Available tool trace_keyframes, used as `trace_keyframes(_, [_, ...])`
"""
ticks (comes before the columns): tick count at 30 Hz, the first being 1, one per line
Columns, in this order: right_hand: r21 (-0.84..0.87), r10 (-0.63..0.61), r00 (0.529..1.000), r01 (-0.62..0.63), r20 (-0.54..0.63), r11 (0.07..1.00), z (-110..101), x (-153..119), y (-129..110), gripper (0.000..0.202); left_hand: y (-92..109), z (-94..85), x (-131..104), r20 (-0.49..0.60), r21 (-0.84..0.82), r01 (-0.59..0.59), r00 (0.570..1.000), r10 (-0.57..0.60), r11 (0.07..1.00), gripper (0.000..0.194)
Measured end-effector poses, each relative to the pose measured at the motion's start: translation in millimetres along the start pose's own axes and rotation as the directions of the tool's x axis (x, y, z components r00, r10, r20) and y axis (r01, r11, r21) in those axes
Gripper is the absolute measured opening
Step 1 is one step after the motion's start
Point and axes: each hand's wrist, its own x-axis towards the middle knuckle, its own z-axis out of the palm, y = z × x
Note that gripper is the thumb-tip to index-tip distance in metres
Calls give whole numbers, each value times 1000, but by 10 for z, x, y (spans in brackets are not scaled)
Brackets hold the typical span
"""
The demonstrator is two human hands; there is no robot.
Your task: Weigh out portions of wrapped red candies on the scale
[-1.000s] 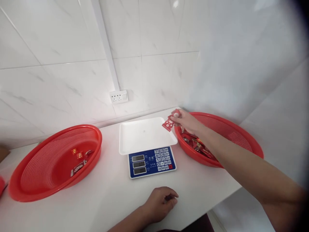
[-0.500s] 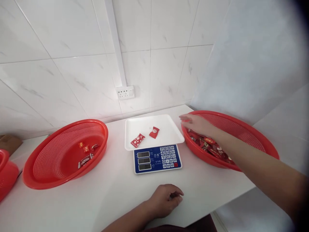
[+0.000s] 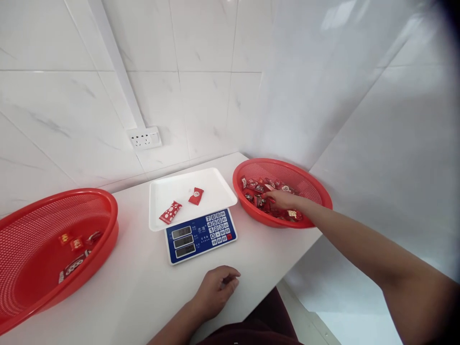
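Note:
My right hand (image 3: 283, 200) reaches into the red plastic basket (image 3: 321, 192) on the right, its fingertips down among red wrapped candies (image 3: 254, 184). The fingers are drawn together there, and what lies between them is hidden. Resting on the white table in front of the scale, my left hand (image 3: 215, 290) is loosely curled, thumb and fingers apart, holding nothing. Between the baskets stands a digital scale (image 3: 201, 235) with a blue keypad panel and a white tray (image 3: 212, 179). On that tray lie a dotted red packet (image 3: 170, 212) and a smaller red packet (image 3: 196, 195).
Another red basket (image 3: 112, 223) stands at the left with several small packets (image 3: 74, 265) inside. A tiled wall (image 3: 204, 110) with a power socket (image 3: 144, 138) rises behind the table (image 3: 132, 297). The table's right edge runs beside the right basket.
My right hand has gone from the right basket's near-left rim down into the candies. The view has turned right. My left hand keeps its place on the table.

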Motion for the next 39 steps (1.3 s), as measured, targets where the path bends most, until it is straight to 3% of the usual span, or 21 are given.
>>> trace_keyframes(2, [74, -12, 999, 15, -41, 997, -107, -14, 10, 37, 8, -2, -6, 2, -4, 4, 1000, -4, 1000, 22])
trace_keyframes(5, [195, -2, 992, 27, -127, 980, -279, -78, 22, 29, 7, 0, -13, 3, -6, 9, 1000, -9, 1000, 22])
trace_keyframes(12, [502, 53, 970, 76, -237, 861, -395, -162, -58, 44, -23, 8, -6, 5, -12, 9, 1000, -9, 1000, 22])
trace_keyframes(16, [524, 135, 933, 64, -333, 849, -438, -182, -193, 46, -41, 17, 6, 0, -10, -1, 1000, 1, 1000, 22])
trace_keyframes(19, [621, 165, 910, 120, -381, 774, -471, -210, -422, 45, -39, 24, -3, -5, -6, 8, 1000, -8, 1000, 23])
trace_keyframes(24, [739, -7, 944, 264, -331, 620, -425, -172, -1102, 40, 7, 8, -28, 18, 12, 30, 999, -30, 999, 26])
trace_keyframes(27, [752, -131, 961, 272, -243, 600, -334, -81, -1549, 44, 40, -11, -41, 24, 16, 25, 999, -25, 1000, 27])
trace_keyframes(30, [651, -241, 941, 339, -239, 679, -241, 37, -1863, 45, 53, -21, -53, 19, 47, 17, 1000, -18, 999, 26])
trace_keyframes(34, [499, -221, 926, 353, -305, 792, -175, 160, -2017, 42, 34, -19, -54, 25, 50, -1, 1000, 0, 999, 27])
trace_keyframes(39, [640, -139, 959, 270, -249, 719, -145, 184, -2043, 50, 20, -17, -53, 31, 41, -4, 1000, 2, 999, 28])
